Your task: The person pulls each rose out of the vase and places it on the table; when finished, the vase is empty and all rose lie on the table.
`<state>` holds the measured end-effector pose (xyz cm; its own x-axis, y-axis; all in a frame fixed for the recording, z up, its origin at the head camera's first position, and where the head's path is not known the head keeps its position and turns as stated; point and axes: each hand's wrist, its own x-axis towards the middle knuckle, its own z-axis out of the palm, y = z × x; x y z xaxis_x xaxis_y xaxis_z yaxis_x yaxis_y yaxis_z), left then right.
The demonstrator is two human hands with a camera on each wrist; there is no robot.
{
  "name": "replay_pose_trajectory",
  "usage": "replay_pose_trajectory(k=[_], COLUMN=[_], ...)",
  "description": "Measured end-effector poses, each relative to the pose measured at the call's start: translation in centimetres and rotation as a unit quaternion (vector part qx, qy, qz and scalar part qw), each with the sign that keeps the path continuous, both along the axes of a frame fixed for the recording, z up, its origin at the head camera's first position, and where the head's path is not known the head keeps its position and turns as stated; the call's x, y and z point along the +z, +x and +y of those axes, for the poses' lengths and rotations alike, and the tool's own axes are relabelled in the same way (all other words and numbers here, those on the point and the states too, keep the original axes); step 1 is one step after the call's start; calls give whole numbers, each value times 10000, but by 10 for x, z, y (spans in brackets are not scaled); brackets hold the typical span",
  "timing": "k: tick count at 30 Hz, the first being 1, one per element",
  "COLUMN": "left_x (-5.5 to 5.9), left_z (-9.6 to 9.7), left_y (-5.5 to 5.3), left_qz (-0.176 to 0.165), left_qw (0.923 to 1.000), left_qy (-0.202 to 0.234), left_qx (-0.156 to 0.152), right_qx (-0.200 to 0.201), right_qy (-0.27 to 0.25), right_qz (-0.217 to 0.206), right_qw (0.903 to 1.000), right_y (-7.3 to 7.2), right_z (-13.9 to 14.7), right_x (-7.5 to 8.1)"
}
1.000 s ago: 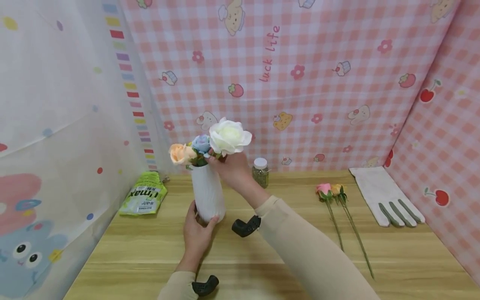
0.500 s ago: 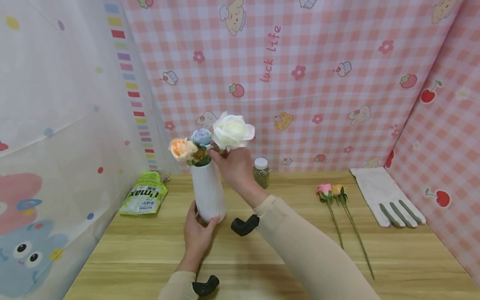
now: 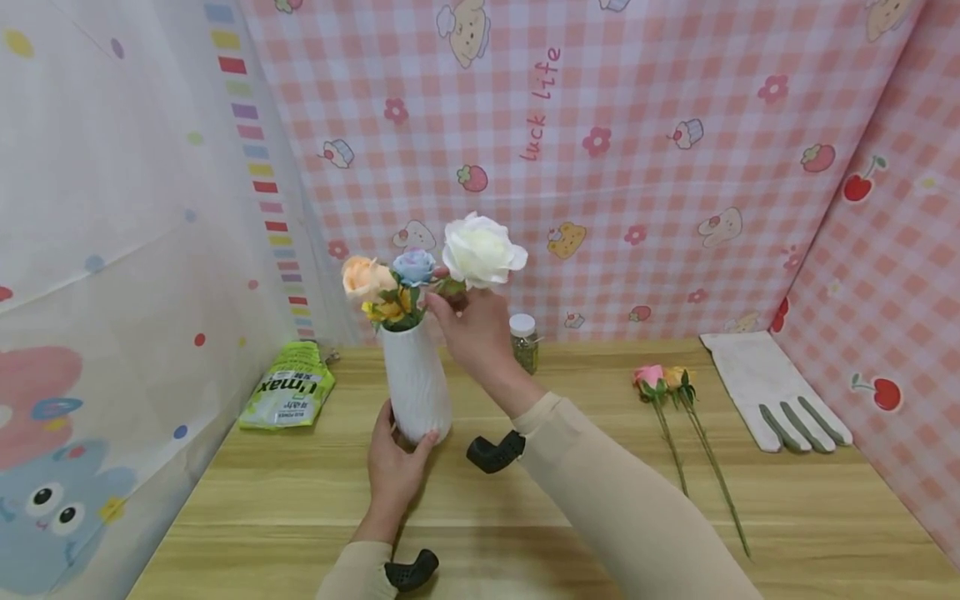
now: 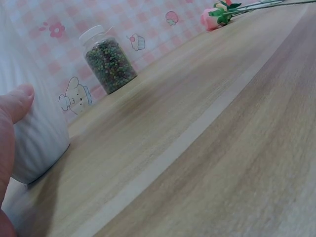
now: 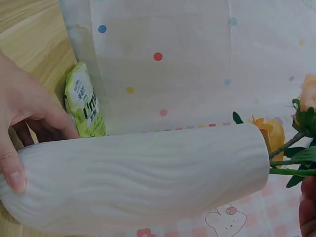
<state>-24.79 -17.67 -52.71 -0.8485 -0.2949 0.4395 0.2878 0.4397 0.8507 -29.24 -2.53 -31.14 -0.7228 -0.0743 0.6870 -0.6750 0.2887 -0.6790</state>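
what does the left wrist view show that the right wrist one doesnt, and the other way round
Only the left wrist view: the white-capped jar and a pink rose lying on the table.

Only the right wrist view: the green packet, a yellow flower at the mouth of the white vase, and part of the right hand.

Both: the vase, held low by the left hand, the table and the pink checked cloth.

We've got a white vase (image 3: 416,383) with a wavy ripple pattern, plus a white rose (image 3: 483,250), a bluish-lilac rose (image 3: 414,267), a peach rose (image 3: 366,279) and a yellow flower (image 3: 388,311). Our backdrop (image 3: 667,183) is pink-and-white gingham with strawberry and cupcake prints, the glove (image 3: 757,375) is white with grey on the fingers, the bag (image 3: 307,360) is lime green, and the sleeves (image 3: 622,492) are beige.
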Motion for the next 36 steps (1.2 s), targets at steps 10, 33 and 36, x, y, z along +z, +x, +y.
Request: replay_pose_trajectory(k=[10,33,36], left_x=[1,0,-1], left_z=[-1,-1,0], left_y=[0,2,2], left_qz=[63,50,72], left_qw=[10000,9999,9999], left_qy=[-66,-160,-156], left_qx=[12,19,18], right_qx=[-300,887,929], right_qy=[478,-1510,-1588], right_qz=[-95,-390,-472], right_qw=[9984,9838,9818], right_y=[-4,-5,-5], right_z=[-1,-3,-4], right_x=[0,5,8])
